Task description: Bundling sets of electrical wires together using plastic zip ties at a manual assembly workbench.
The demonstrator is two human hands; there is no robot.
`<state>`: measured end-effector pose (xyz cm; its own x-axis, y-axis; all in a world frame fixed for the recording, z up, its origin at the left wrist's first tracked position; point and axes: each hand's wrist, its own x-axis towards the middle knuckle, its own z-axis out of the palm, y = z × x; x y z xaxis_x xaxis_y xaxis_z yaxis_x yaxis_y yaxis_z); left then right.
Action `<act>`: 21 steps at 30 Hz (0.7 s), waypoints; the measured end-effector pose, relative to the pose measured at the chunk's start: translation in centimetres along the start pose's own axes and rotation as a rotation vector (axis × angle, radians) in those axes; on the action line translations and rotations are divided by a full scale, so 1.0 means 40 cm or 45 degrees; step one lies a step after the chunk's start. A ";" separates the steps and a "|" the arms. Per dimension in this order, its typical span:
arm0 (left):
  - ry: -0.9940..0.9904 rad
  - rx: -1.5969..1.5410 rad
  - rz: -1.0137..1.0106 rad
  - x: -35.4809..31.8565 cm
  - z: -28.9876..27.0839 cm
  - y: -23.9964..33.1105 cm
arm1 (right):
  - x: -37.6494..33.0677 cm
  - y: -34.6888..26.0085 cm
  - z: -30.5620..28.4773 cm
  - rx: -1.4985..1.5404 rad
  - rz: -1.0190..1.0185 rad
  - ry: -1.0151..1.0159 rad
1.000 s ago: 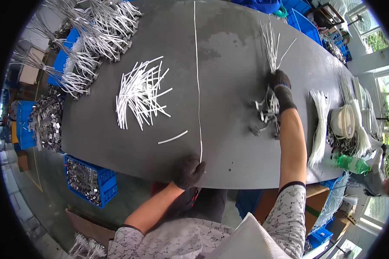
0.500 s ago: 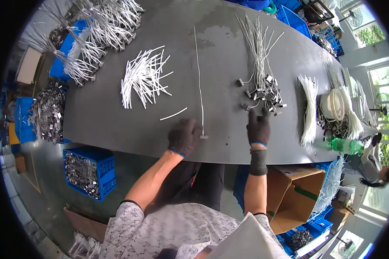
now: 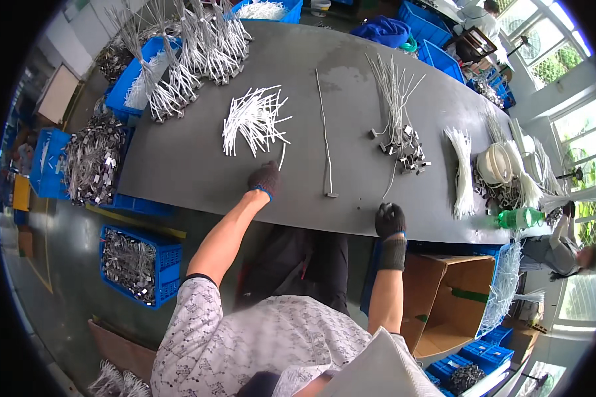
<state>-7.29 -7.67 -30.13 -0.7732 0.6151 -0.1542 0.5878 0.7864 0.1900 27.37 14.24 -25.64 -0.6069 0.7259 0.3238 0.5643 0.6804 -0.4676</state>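
Both hands are at work here, in dark knitted gloves with blue-edged cuffs. The left hand (image 3: 263,180) is out over the broad dark-grey worktop (image 3: 291,202), fingers closed on the near end of a short, thin white tube (image 3: 283,156), which points away toward a loose heap of matching white tubes (image 3: 251,122). The heap lies just beyond, pieces crossing at all angles.

Over to the right hand (image 3: 391,220), near the worktop's front edge: the fingers are drawn together on a slender pale-grey wire (image 3: 391,178) running back to a fanned bundle of thin grey wires (image 3: 392,92). The wire's near end is inside the grip, as far as I can tell from here. Small dark block-shaped connectors (image 3: 407,151) cluster at the bundle's near end.

Between the hands, one long grey wire (image 3: 325,135) lies alone, almost straight, a small flat connector (image 3: 331,195) at its near end. Away to the right there's a sheaf of long white tubes (image 3: 463,172), and nearer the edge a clear green plastic bottle (image 3: 520,218) on its side, with a pale label whose print is too small to read. On the floor at left, a blue plastic crate (image 3: 169,264) is heaped with grey wired parts.
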 end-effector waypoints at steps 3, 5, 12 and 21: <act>-0.074 -0.390 -0.073 -0.010 -0.011 -0.013 | -0.123 -0.035 -0.046 0.714 0.385 0.092; -0.430 -0.833 -0.239 -0.031 -0.019 -0.016 | -0.183 -0.047 -0.080 1.026 0.554 -0.012; 0.037 -0.159 -0.003 -0.054 -0.017 0.027 | -0.419 0.003 -0.111 -0.281 0.029 -0.128; 0.083 -0.286 0.034 -0.041 0.017 -0.014 | -0.812 0.112 -0.150 -0.540 0.750 -0.750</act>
<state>-6.18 -9.07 -30.65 -0.7761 0.6249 -0.0844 0.5461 0.7330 0.4056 52.98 -5.65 -33.30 -0.2784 0.8760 -0.3938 0.9579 0.2832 -0.0471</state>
